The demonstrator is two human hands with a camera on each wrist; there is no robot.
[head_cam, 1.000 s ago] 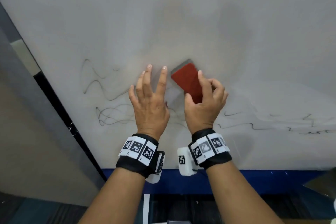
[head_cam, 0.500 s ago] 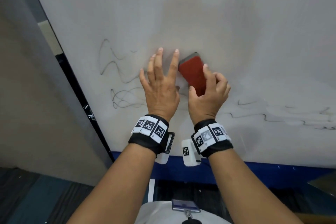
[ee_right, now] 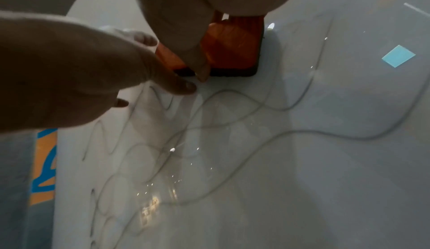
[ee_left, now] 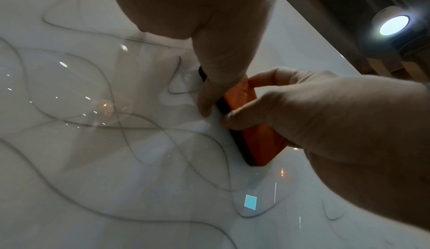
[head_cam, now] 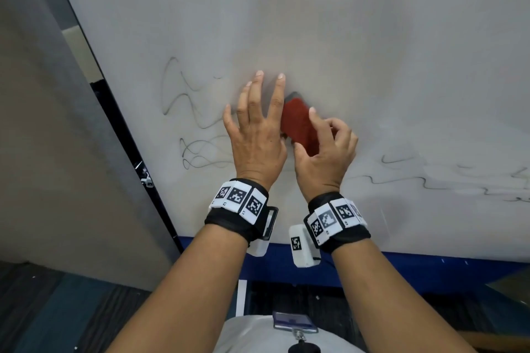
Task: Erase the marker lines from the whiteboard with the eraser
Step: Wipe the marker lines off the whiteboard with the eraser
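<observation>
Eraser (head_cam: 298, 126) pinched in curled right hand (head_cam: 324, 155), flat against whiteboard (head_cam: 372, 51); left hand (head_cam: 255, 137) spread, bracing; best swept leftward over lines (head_cam: 200, 152).

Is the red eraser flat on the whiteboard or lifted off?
Flat on it: the red rectangular eraser lies against the glossy whiteboard, no gap visible, in the right hand grip.

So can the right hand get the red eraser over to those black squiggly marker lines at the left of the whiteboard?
Probably not directly: the left hand, spread flat on the whiteboard, lies between the red eraser in the right hand and those black squiggly marker lines. It would need to move first.
</observation>
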